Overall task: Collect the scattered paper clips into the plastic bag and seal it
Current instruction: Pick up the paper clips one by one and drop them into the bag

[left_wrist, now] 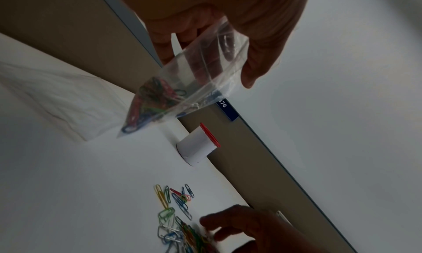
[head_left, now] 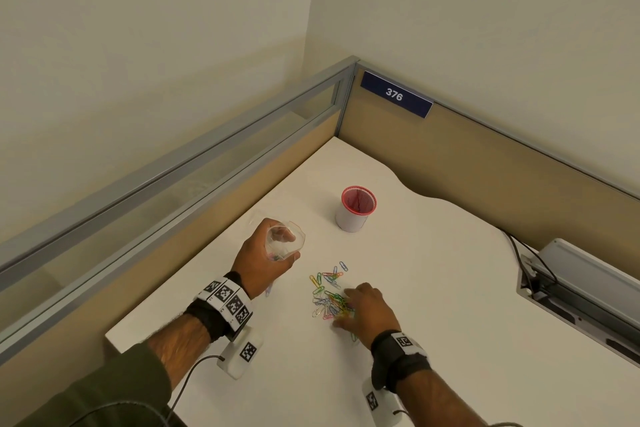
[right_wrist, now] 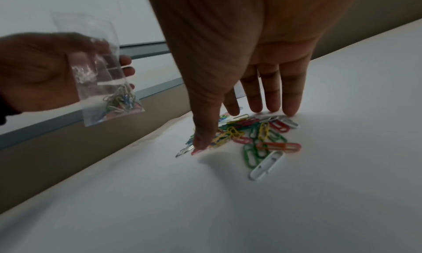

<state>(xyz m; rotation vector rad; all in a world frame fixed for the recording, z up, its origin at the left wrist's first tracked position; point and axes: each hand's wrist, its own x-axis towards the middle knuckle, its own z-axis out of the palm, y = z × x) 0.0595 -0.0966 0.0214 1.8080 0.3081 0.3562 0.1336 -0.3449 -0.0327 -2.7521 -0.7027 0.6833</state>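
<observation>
Right hand [head_left: 367, 308]: fingers straight, raking paper clips [head_left: 329, 295] mid-surface [head_left: 450, 305]. Left hand [head_left: 263, 253]: pinching plastic bag [left_wrist: 182, 87] mouth-up (ready for loading).

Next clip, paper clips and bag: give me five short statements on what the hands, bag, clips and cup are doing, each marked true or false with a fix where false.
1. The left hand holds the plastic bag off the table. True.
2. The bag is empty. False: colored clips already sit at its bottom.
3. The right hand lies on the paper clips with fingers straight. True.
4. All clips are off the table. False: a pile remains beside and under the right hand.
5. The cup lies tipped on its side. False: it stands upright, beyond the pile.
</observation>
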